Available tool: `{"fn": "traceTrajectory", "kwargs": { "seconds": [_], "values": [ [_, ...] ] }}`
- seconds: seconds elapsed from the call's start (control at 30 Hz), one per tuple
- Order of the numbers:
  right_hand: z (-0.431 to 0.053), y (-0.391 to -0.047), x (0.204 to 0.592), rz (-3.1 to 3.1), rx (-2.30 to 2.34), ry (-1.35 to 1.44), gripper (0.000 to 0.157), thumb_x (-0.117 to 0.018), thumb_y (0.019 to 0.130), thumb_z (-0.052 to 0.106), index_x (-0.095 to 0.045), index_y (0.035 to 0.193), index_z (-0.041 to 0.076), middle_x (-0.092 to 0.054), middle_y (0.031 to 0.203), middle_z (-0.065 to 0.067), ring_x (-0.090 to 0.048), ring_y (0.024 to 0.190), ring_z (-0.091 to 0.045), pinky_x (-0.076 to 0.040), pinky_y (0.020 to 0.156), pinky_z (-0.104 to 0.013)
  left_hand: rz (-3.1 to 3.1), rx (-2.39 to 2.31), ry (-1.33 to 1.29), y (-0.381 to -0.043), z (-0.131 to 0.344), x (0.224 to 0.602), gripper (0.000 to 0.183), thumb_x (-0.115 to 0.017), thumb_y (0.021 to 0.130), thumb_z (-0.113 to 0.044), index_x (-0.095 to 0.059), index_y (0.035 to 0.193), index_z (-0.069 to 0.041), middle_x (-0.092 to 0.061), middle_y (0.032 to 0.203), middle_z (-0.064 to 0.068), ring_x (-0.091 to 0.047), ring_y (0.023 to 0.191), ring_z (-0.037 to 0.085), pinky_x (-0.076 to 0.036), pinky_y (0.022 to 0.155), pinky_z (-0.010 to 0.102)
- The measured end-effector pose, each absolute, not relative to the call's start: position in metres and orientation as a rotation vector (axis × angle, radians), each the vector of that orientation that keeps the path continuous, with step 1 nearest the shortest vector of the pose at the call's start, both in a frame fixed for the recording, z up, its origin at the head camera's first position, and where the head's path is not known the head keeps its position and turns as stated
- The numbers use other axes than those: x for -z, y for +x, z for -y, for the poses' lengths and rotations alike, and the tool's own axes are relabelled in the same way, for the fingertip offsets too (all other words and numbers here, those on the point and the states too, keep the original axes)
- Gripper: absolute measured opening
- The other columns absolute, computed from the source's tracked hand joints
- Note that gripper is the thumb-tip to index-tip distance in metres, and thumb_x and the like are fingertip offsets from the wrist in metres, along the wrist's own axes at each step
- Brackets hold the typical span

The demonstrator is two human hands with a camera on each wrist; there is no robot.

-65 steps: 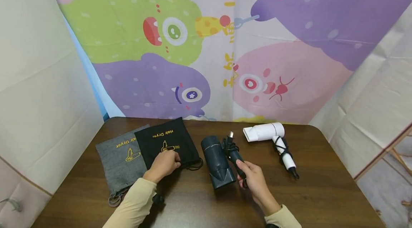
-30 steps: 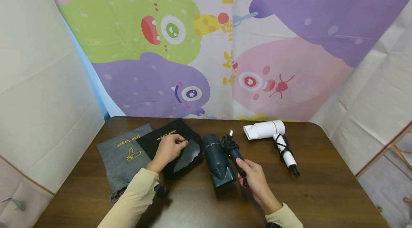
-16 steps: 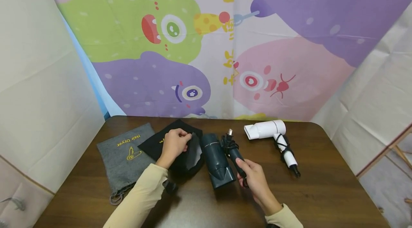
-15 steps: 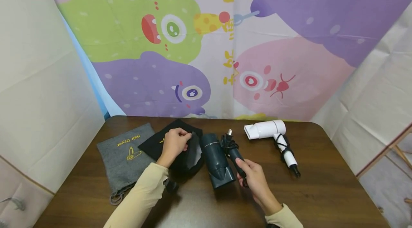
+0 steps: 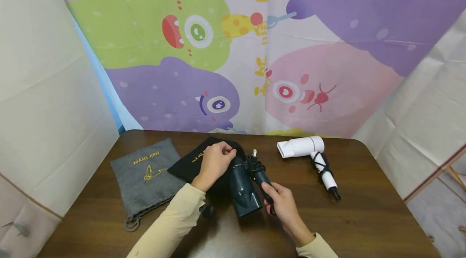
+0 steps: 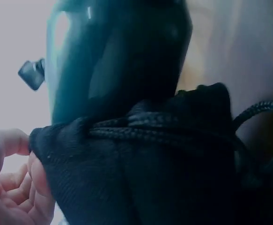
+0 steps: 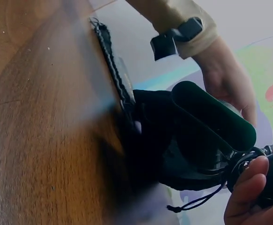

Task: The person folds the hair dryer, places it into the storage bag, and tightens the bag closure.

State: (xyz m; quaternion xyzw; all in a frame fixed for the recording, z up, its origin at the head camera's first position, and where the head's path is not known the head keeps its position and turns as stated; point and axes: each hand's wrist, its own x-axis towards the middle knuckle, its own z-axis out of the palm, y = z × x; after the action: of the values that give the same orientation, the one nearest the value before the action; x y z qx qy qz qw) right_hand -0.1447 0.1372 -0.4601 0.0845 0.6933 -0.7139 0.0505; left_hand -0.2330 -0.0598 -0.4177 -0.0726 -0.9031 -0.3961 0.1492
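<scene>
Head view puts the dark dryer point(image 5: 240, 180) near the middle of the table point(image 5: 364, 217), its far end inside the mouth of the black bag point(image 5: 187, 165) and its nozzle point(image 5: 248, 205) pointing near. Our left hand point(image 5: 214, 163) pinches the bag's rim point(image 6: 141, 123) between thumb and finger; our right hand point(image 5: 286, 208) has its fingers clamped on the handle point(image 5: 263, 180). We judge the dryer stiff, fairly heavy and smooth enough to slip, so the handle is the surest hold, clear of the cord point(image 5: 256, 165). The bag should be light and limp; we would take it by the rim, as loose cloth may fold. Left lies the gray bag point(image 5: 145, 185); right, the white dryer point(image 5: 301, 147).
</scene>
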Motion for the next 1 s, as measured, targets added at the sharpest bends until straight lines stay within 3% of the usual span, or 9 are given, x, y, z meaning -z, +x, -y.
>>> {"fn": "traceTrajectory", "kwargs": {
  "seconds": [0.2, 0.33, 0.47, 0.67, 0.87, 1.0],
  "values": [
    [-0.139, -0.145, 0.460, -2.152, 2.167, 0.273, 0.032, -0.060, 0.096, 0.021, -0.060, 0.102, -0.010, -0.050, 0.057, -0.001, -0.045, 0.046, -0.009, -0.039, 0.043, -0.020, 2.657, 1.026, -0.345, -0.222, 0.055, 0.416, 0.012, -0.071, 0.086, -0.022, -0.070, 0.081, -0.011, -0.067, 0.075, 0.001, -0.056, 0.066, 0.013, -0.046, 0.064, 0.029],
    [-0.140, -0.145, 0.457, -2.138, 2.180, 0.265, 0.030, -0.060, 0.096, 0.020, -0.060, 0.100, -0.009, -0.050, 0.057, -0.002, -0.044, 0.046, -0.009, -0.038, 0.043, -0.020, 2.663, 0.984, -0.371, -0.223, 0.056, 0.416, 0.009, -0.072, 0.085, -0.019, -0.069, 0.087, -0.011, -0.063, 0.088, 0.004, -0.058, 0.082, 0.020, -0.048, 0.079, 0.038],
    [-0.141, -0.145, 0.457, -2.142, 2.173, 0.246, 0.031, -0.059, 0.096, 0.020, -0.060, 0.102, -0.010, -0.050, 0.058, -0.002, -0.044, 0.047, -0.009, -0.038, 0.043, -0.020, 2.708, 0.964, -0.410, -0.228, 0.056, 0.415, 0.020, -0.071, 0.085, -0.019, -0.068, 0.103, -0.010, -0.064, 0.098, 0.007, -0.059, 0.094, 0.025, -0.047, 0.088, 0.044],
    [-0.141, -0.145, 0.459, -2.164, 2.131, 0.257, 0.030, -0.059, 0.096, 0.019, -0.061, 0.106, -0.010, -0.050, 0.059, -0.002, -0.045, 0.049, -0.009, -0.039, 0.044, -0.020, 2.884, 0.727, -0.521, -0.238, 0.055, 0.411, 0.032, -0.072, 0.086, -0.030, -0.068, 0.113, -0.012, -0.066, 0.097, 0.006, -0.060, 0.090, 0.023, -0.051, 0.080, 0.040],
    [-0.139, -0.142, 0.460, -2.184, 2.096, 0.226, 0.031, -0.061, 0.095, 0.019, -0.062, 0.108, -0.009, -0.050, 0.059, -0.002, -0.045, 0.050, -0.010, -0.039, 0.044, -0.020, 2.959, 0.628, -0.532, -0.250, 0.054, 0.411, 0.027, -0.069, 0.089, -0.034, -0.075, 0.105, -0.013, -0.074, 0.103, 0.006, -0.068, 0.090, 0.026, -0.055, 0.078, 0.040],
    [-0.139, -0.138, 0.459, -2.219, 2.042, 0.145, 0.032, -0.064, 0.093, 0.021, -0.063, 0.109, -0.007, -0.050, 0.061, -0.003, -0.046, 0.050, -0.010, -0.039, 0.044, -0.020, 2.949, 0.740, -0.504, -0.256, 0.055, 0.413, 0.024, -0.068, 0.090, -0.034, -0.077, 0.095, -0.013, -0.075, 0.093, 0.003, -0.067, 0.080, 0.021, -0.053, 0.070, 0.035]
  ]
}}
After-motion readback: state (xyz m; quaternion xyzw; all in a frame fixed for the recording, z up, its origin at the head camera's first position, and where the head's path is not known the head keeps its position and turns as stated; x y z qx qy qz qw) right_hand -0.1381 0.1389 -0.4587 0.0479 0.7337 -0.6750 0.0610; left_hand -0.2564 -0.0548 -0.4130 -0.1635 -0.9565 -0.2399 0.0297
